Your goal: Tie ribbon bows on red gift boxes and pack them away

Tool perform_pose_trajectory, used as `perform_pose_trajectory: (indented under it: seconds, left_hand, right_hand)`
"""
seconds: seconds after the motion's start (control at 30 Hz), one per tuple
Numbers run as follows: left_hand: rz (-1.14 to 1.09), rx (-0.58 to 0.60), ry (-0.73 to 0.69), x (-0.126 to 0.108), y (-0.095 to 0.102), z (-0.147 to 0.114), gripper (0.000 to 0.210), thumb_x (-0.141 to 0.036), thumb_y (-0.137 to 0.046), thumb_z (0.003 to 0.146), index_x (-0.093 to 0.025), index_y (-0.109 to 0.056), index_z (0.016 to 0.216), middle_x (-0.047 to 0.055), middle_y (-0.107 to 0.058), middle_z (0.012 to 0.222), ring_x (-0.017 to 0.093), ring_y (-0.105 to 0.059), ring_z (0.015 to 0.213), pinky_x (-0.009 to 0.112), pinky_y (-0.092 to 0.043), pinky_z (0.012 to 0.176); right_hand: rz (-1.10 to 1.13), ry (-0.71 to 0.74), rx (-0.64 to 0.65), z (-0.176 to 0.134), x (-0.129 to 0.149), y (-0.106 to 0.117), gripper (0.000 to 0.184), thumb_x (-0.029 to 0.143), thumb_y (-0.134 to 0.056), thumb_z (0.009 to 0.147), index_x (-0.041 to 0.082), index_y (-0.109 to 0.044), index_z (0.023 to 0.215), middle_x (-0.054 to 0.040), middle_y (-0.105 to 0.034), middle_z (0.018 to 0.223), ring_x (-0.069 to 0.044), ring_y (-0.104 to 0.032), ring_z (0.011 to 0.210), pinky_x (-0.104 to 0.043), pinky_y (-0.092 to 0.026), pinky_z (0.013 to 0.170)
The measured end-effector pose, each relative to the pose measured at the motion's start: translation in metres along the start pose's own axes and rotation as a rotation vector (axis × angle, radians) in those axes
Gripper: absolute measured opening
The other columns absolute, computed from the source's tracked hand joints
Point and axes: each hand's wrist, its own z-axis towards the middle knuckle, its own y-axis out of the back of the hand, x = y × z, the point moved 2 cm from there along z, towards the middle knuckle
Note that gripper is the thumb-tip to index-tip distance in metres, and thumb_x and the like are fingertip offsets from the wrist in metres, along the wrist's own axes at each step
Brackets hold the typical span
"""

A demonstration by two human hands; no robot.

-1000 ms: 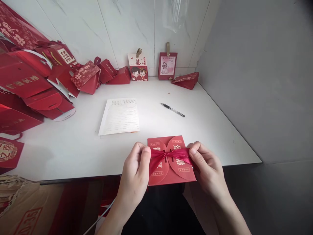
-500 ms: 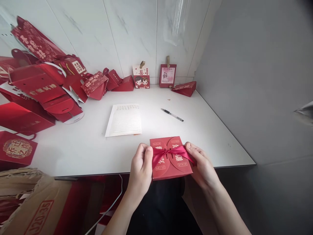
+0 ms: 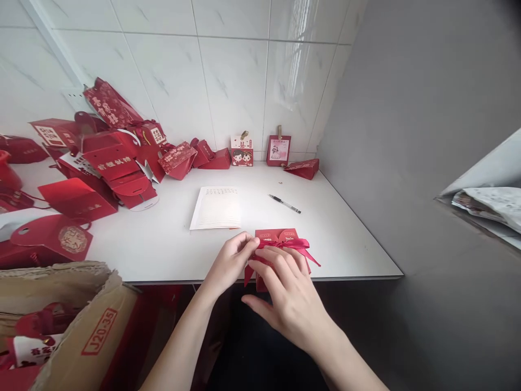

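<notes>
A flat red gift box (image 3: 264, 233) with gold print lies at the table's front edge, partly covered by my hands. Across its top runs a dark pink ribbon (image 3: 300, 244) tied in a bow, one tail hanging down on the left. My left hand (image 3: 232, 258) pinches the ribbon's left loop between thumb and finger. My right hand (image 3: 285, 288) reaches over the box from the right, fingers spread, fingertips near the left part of the ribbon. It grips nothing that I can see.
A lined notebook page (image 3: 217, 209) and a black pen (image 3: 285, 203) lie on the white table (image 3: 337, 239). Red boxes (image 3: 118, 163) pile up at left. Small cards (image 3: 242, 151) lean against the tiled wall. A torn cardboard carton (image 3: 109, 309) stands lower left; a grey panel (image 3: 407, 136) bounds the right.
My right hand has left the box's right side and moved left across its top. My left hand stays at the ribbon's left. The view has tilted up and turned left.
</notes>
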Motion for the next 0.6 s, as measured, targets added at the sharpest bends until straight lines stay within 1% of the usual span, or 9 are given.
perform_pose_trajectory:
  seconds: [0.07, 0.17, 0.23, 0.3, 0.33, 0.37, 0.43, 0.5, 0.6]
  left_hand:
    - [0.02, -0.008, -0.013, 0.003, 0.001, 0.003, 0.035, -0.045, -0.046, 0.084, -0.018, -0.038, 0.064, -0.005, -0.034, 0.061, 0.009, -0.034, 0.058, 0.022, -0.03, 0.055]
    - [0.127, -0.04, -0.023, 0.005, 0.002, 0.006, 0.034, -0.042, -0.044, 0.085, -0.019, -0.037, 0.062, -0.005, -0.036, 0.059, 0.011, -0.038, 0.057, 0.024, -0.033, 0.057]
    - [0.245, -0.15, -0.08, 0.0, 0.002, 0.006, 0.023, -0.037, -0.046, 0.083, -0.019, -0.043, 0.069, -0.003, -0.046, 0.067, 0.013, -0.046, 0.065, 0.026, -0.038, 0.063]
    - [0.367, -0.291, -0.22, -0.01, 0.001, 0.006, 0.009, -0.029, -0.048, 0.082, -0.019, -0.048, 0.083, 0.0, -0.053, 0.085, 0.016, -0.052, 0.082, 0.03, -0.042, 0.076]
    - [0.418, -0.312, -0.299, -0.017, -0.002, 0.006, 0.008, -0.025, -0.048, 0.082, -0.02, -0.05, 0.088, 0.001, -0.054, 0.093, 0.017, -0.052, 0.09, 0.031, -0.041, 0.082]
    - [0.458, -0.287, -0.367, -0.023, -0.005, 0.006, 0.008, -0.023, -0.047, 0.082, -0.02, -0.052, 0.088, 0.002, -0.054, 0.097, 0.017, -0.052, 0.096, 0.032, -0.041, 0.086]
    - [0.508, -0.135, -0.43, -0.032, -0.013, 0.008, 0.01, -0.022, -0.045, 0.084, -0.021, -0.055, 0.082, 0.001, -0.055, 0.097, 0.016, -0.052, 0.097, 0.031, -0.042, 0.087]
    - [0.522, 0.004, -0.42, -0.035, -0.018, 0.012, 0.015, -0.023, -0.045, 0.085, -0.021, -0.056, 0.076, 0.001, -0.056, 0.096, 0.016, -0.054, 0.093, 0.03, -0.044, 0.084]
    - [0.482, 0.084, -0.383, -0.029, -0.017, 0.018, 0.014, -0.025, -0.047, 0.085, -0.02, -0.057, 0.076, 0.002, -0.055, 0.101, 0.016, -0.056, 0.093, 0.031, -0.045, 0.084]
  right_hand:
    - [-0.105, -0.01, 0.011, 0.002, 0.0, -0.01, 0.025, 0.019, -0.05, 0.088, 0.014, -0.053, 0.112, -0.0115, -0.06, 0.107, -0.024, -0.055, 0.098, -0.044, -0.04, 0.085]
    - [-0.113, -0.002, -0.081, -0.003, -0.006, -0.015, 0.024, 0.005, -0.044, 0.087, 0.014, -0.056, 0.106, -0.008, -0.063, 0.094, -0.019, -0.057, 0.085, -0.04, -0.042, 0.078]
    - [-0.054, 0.022, -0.148, -0.009, -0.008, -0.015, 0.02, 0.003, -0.046, 0.086, 0.014, -0.059, 0.097, -0.0074, -0.063, 0.09, -0.019, -0.057, 0.088, -0.038, -0.044, 0.08]
    - [0.002, 0.023, -0.201, -0.014, -0.009, -0.014, 0.018, 0.002, -0.05, 0.085, 0.014, -0.06, 0.093, -0.0077, -0.063, 0.09, -0.02, -0.057, 0.093, -0.039, -0.045, 0.084]
    - [0.023, 0.019, -0.223, -0.016, -0.01, -0.014, 0.017, 0.002, -0.051, 0.084, 0.014, -0.06, 0.093, -0.0079, -0.063, 0.09, -0.02, -0.057, 0.094, -0.04, -0.045, 0.086]
    - [0.04, 0.013, -0.244, -0.017, -0.01, -0.014, 0.018, 0.002, -0.052, 0.084, 0.015, -0.06, 0.094, -0.008, -0.063, 0.09, -0.02, -0.058, 0.093, -0.041, -0.046, 0.086]
    - [0.075, 0.003, -0.284, -0.018, -0.01, -0.014, 0.019, 0.001, -0.053, 0.082, 0.015, -0.06, 0.093, -0.0079, -0.063, 0.089, -0.02, -0.058, 0.09, -0.042, -0.047, 0.087]
    - [0.116, -0.004, -0.308, -0.018, -0.01, -0.014, 0.021, -0.001, -0.053, 0.08, 0.014, -0.06, 0.093, -0.0076, -0.062, 0.086, -0.018, -0.059, 0.084, -0.043, -0.049, 0.086]
    - [0.189, 0.0, -0.33, -0.02, -0.013, -0.011, 0.022, -0.003, -0.053, 0.079, 0.013, -0.06, 0.092, -0.0083, -0.061, 0.083, -0.018, -0.057, 0.08, -0.041, -0.052, 0.079]
